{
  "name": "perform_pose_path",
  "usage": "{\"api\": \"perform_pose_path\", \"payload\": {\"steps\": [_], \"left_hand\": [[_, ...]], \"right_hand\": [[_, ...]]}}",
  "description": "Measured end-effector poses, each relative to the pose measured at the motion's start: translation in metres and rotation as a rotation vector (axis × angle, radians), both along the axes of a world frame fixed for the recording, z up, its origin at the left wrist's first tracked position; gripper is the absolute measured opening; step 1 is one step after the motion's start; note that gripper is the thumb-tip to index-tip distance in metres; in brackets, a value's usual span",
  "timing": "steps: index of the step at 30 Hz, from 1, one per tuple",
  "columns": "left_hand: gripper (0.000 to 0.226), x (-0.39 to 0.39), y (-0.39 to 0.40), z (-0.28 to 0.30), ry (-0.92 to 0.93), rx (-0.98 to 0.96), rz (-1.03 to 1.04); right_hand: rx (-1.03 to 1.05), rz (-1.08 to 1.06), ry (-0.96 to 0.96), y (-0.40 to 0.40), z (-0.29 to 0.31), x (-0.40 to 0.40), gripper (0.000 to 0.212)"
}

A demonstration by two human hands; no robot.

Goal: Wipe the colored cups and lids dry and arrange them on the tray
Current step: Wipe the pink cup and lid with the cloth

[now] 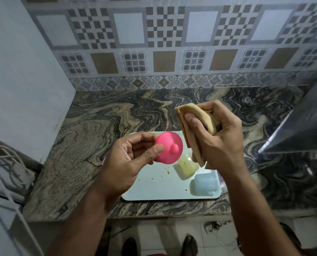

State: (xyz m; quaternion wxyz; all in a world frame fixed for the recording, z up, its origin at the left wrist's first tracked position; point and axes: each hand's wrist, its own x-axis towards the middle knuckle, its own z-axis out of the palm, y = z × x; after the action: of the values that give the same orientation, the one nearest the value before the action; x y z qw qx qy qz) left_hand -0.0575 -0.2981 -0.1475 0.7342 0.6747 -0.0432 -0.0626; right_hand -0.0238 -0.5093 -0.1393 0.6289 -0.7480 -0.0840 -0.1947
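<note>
Pinching pink lid [169, 147], left hand [130, 159]; right hand [215, 137] clutching cloth [200, 122], hiding yellow cup [186, 168] rim

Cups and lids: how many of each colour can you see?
Pink: 1, the pink lid in the left hand
Yellow: 1, the yellow cup on the tray
Blue: 1, the blue cup on the tray
Total: 3

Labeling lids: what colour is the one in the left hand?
Pink round knobbed plastic lid; head view.
</note>
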Motion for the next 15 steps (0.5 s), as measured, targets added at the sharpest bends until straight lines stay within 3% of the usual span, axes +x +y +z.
{"api": "perform_pose_path", "payload": {"steps": [5, 8, 11, 15], "left_hand": [[0.021, 0.001, -0.001, -0.003, -0.011, 0.024, -0.03], [0.012, 0.001, -0.001, -0.004, -0.023, -0.031, -0.021], [0.013, 0.001, 0.0, -0.003, 0.039, -0.192, 0.057], [0.02, 0.0, -0.007, 0.001, 0.127, -0.315, 0.091]], "right_hand": [[-0.196, 0.248, -0.005, -0.006, 0.001, -0.005, 0.019], [-0.215, 0.157, -0.002, -0.006, -0.005, -0.006, 0.016], [-0.062, 0.033, 0.042, -0.008, -0.01, -0.009, 0.013], [0.273, 0.1, 0.209, 0.0, -0.01, -0.024, 0.02]]}}
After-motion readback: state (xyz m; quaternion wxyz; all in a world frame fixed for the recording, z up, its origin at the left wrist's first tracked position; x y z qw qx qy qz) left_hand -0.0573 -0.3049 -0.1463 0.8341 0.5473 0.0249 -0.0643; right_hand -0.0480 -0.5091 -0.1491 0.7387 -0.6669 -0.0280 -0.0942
